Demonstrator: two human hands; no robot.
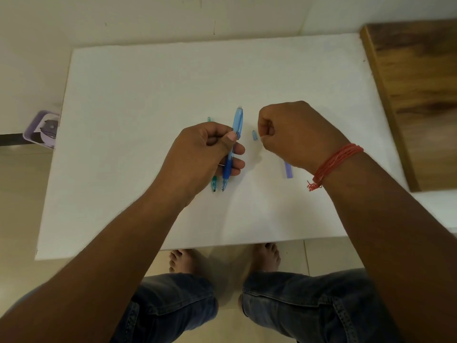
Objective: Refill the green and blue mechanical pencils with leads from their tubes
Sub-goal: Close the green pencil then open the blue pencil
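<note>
Head view looks down past two denim knees and bare feet to a white table (123, 194), and both hands work just above its middle. Nearest me of the small things, the tips of two pencils poke out below the left hand's (197, 154) fingers. The green pencil (214, 183) lies on the table, mostly hidden under that hand, with what looks like its far end showing just beyond the knuckles. The blue pencil (233, 144) is lifted — thumb and curled fingers clamp its barrel, point toward me, back end up and away.

Just right of those fingers, the right hand (294, 134) is curled into a loose fist, thumb and forefinger pressed together as if pinching something very fine. Whether a lead is in that pinch I cannot tell; nothing that thin shows. A red thread band sits on that wrist. Under the heel of the right hand a purple-tinted lead tube (287, 170) lies flat. Between the two sets of fingertips a small blue cap (254, 135) rests on the table, so the blue pencil's back seems to be open.

My guess is the task is about halfway or a little past — the blue pencil is being loaded now, its cap has yet to go back on, and the green one's state is not readable from here.

Farthest off, a wooden surface (420, 82) adjoins the table's right edge.
</note>
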